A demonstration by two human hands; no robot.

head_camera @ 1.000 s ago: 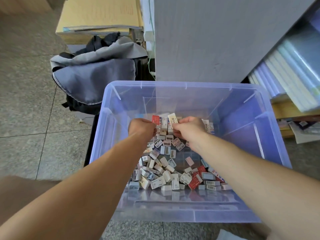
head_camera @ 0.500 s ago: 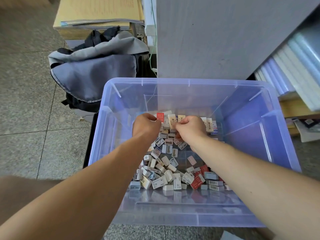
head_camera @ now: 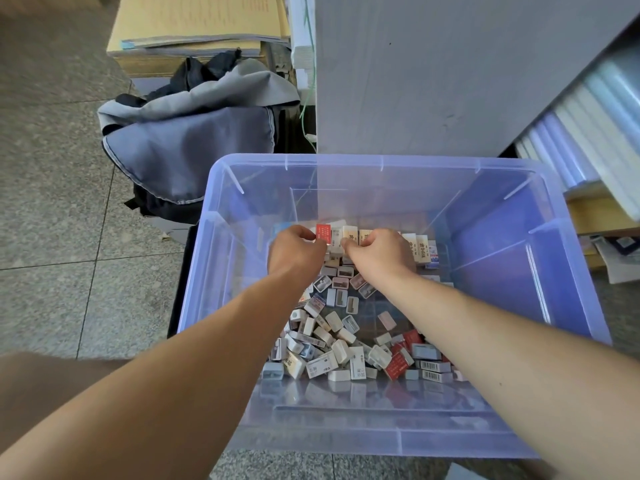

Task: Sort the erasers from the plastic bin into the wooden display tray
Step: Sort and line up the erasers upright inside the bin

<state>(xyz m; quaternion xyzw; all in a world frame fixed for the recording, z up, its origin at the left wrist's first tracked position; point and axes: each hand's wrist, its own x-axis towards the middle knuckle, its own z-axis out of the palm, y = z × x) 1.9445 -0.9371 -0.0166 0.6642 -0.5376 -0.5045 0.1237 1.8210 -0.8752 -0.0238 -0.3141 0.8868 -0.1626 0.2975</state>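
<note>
1. Fingers [head_camera: 306, 234] of left hand [head_camera: 294, 258] and right hand [head_camera: 381, 256]: curled, pinching upright eraser row [head_camera: 349, 235].
2. Row: far end of plastic bin [head_camera: 346, 161]; piece raised a second ago now level.
3. Destination, wooden tray: unseen; transfer pending.

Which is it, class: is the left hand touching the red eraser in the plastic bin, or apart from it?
Touching. The head view shows the left hand with its fingers curled against the left edge of the red eraser, with no gap between them.
</note>
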